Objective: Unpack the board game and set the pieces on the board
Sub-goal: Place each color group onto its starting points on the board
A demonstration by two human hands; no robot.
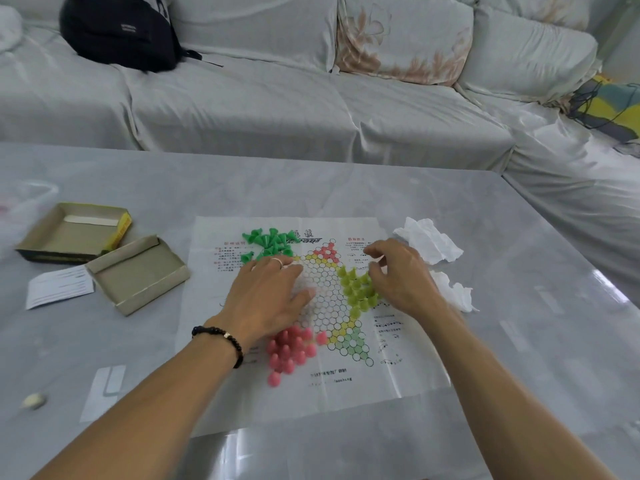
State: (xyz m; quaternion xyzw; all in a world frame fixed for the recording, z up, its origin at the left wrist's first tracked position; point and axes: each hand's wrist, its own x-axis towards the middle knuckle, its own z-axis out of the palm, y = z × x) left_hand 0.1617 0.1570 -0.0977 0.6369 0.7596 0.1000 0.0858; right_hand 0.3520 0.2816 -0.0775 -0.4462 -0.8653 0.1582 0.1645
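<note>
A paper game board (291,382) printed with a star of circles lies flat on the grey table. Several dark green cone pieces (268,242) are heaped at its upper left, several pink pieces (289,349) at its lower left, and several yellow-green pieces (356,289) stand grouped on its right side. My left hand (268,297), with a ring and a bead bracelet, lies palm down on the board's left half, fingers spread. My right hand (398,271) hovers over the yellow-green pieces with fingers curled; whether it pinches one is hidden.
The two halves of the opened cardboard game box (74,233) (138,273) lie left of the board, with a paper slip (60,287) beside them. Crumpled white tissue (431,239) lies right of the board. A covered sofa with a black bag (117,29) stands behind the table.
</note>
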